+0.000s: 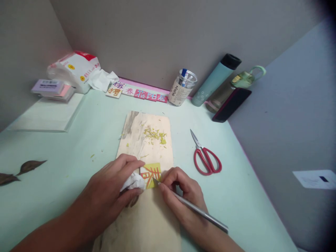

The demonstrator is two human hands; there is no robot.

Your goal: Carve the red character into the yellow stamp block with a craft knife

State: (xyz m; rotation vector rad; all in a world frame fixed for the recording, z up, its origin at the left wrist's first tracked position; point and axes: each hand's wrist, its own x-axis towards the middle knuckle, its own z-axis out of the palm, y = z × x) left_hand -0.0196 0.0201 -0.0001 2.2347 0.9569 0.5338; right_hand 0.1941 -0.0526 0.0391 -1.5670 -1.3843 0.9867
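Note:
A small yellow-green square block with a red character drawn on it lies on a pale wooden board. My left hand is closed round a crumpled white tissue, its fingers at the block's left edge. In my right hand is a slim silver carving knife, its tip on the block's surface near the right side. Yellow-green shavings are scattered on the board beyond the block. The left part of the block looks pale between the red lines.
Red-handled scissors lie right of the board. Along the back stand a tissue pack, small character blocks, a clear jar, a blue tumbler, a green-lidded bottle and a dark phone. Stacked blocks sit back left.

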